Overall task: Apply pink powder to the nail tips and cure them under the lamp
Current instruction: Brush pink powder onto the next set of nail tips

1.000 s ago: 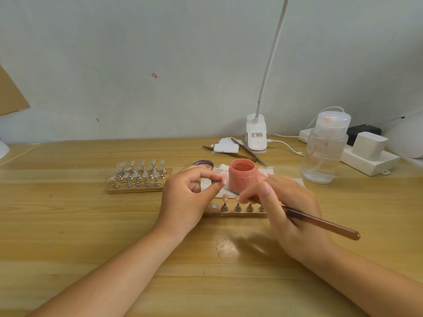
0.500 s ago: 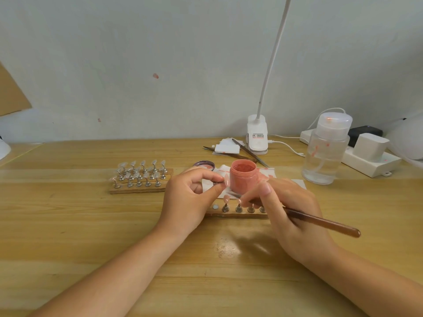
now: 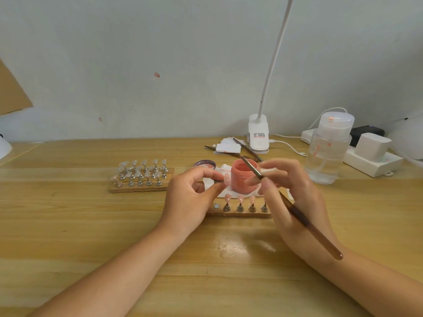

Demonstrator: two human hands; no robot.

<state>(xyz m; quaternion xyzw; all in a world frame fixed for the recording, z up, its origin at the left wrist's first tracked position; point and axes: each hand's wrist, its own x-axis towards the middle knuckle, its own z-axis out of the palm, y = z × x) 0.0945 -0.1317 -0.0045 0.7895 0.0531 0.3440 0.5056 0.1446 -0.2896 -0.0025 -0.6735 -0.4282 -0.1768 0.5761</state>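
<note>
My left hand [image 3: 191, 197] pinches a small metal stand with a pink nail tip [image 3: 226, 179] just left of the open jar of pink powder [image 3: 243, 177]. My right hand [image 3: 295, 200] holds a brown brush [image 3: 297, 216], its tip raised over the jar's rim. In front of the jar, a wooden strip [image 3: 238, 212] carries several stands with pink tips [image 3: 240, 199]. Part of the strip is hidden behind my right hand.
A second wooden board [image 3: 142, 187] with several clear tips on stands lies to the left. The jar's lid [image 3: 205, 163] and a white paper sit behind. A white clip lamp [image 3: 258, 138], tools, a clear pump bottle [image 3: 327, 152] and a power strip [image 3: 370, 156] stand at the back right.
My right hand has lifted and swung the brush tip up from the strip to above the jar. My left hand keeps pinching the stand in nearly the same place.
</note>
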